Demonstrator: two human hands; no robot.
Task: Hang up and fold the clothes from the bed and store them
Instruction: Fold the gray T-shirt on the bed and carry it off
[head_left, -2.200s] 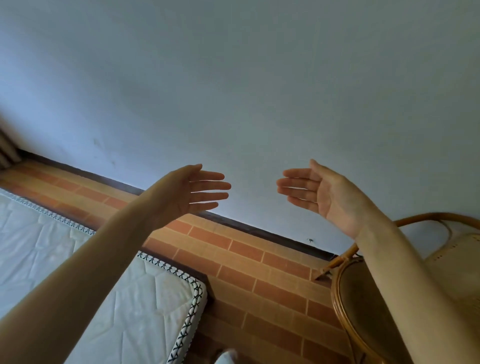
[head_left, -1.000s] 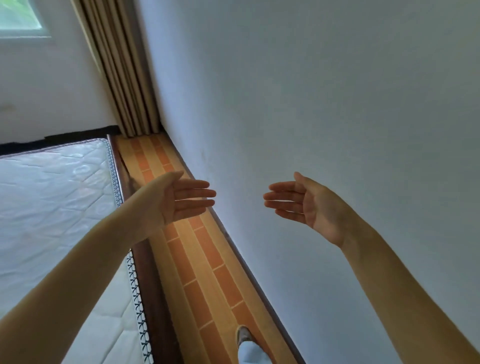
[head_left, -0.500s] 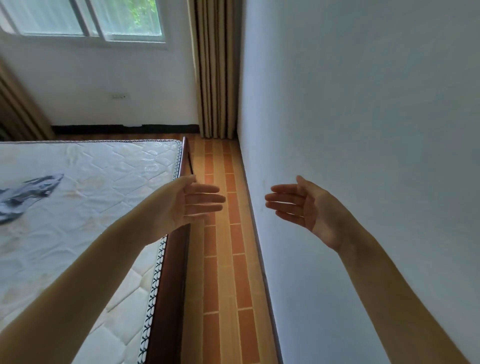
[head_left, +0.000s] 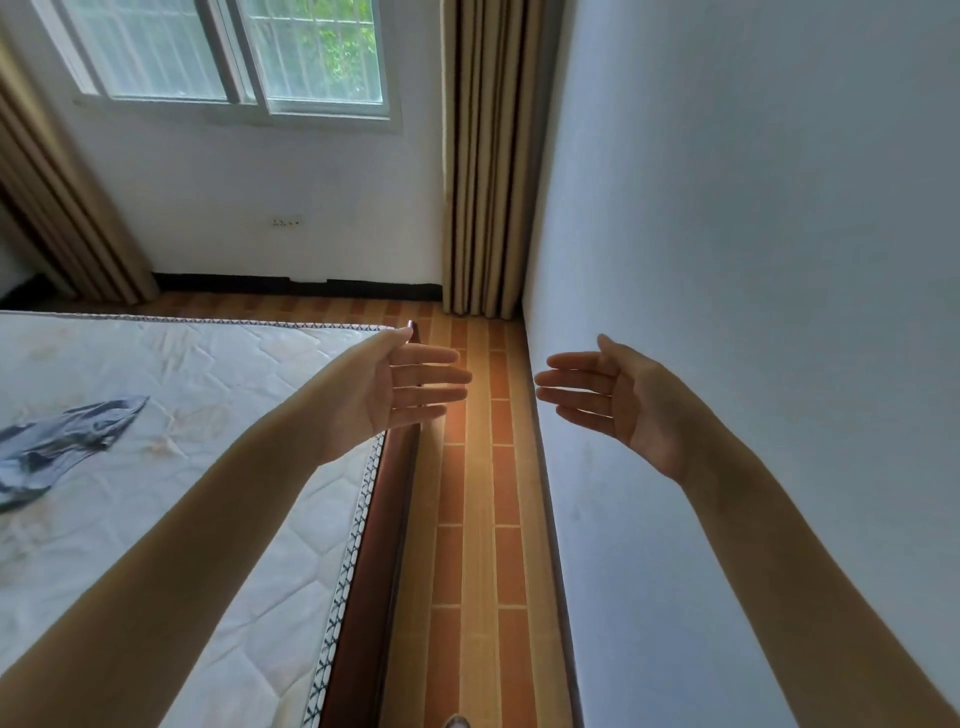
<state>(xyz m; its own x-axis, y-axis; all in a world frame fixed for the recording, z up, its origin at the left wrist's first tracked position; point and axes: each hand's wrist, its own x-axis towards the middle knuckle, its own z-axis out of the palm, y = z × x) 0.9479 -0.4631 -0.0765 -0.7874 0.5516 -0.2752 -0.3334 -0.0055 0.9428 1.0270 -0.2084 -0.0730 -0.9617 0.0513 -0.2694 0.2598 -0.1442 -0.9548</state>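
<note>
A crumpled grey-blue garment (head_left: 57, 441) lies on the white quilted mattress (head_left: 197, 467) at the far left, partly cut off by the frame edge. My left hand (head_left: 395, 389) is held out over the bed's right edge with straight fingers and holds nothing. My right hand (head_left: 618, 395) is held out in front of the white wall, palm facing left, fingers straight, empty. Both hands are well to the right of the garment.
A narrow strip of orange-brown tiled floor (head_left: 483, 519) runs between the bed's brown wooden side rail (head_left: 379, 571) and the white wall (head_left: 753, 260). Beige curtains (head_left: 483, 156) hang in the corner beside a window (head_left: 234, 52).
The view has swung left from the wall and a rattan chair to the bed, window and curtains. The grey-blue garment came into sight. Both hands stay outstretched and empty.
</note>
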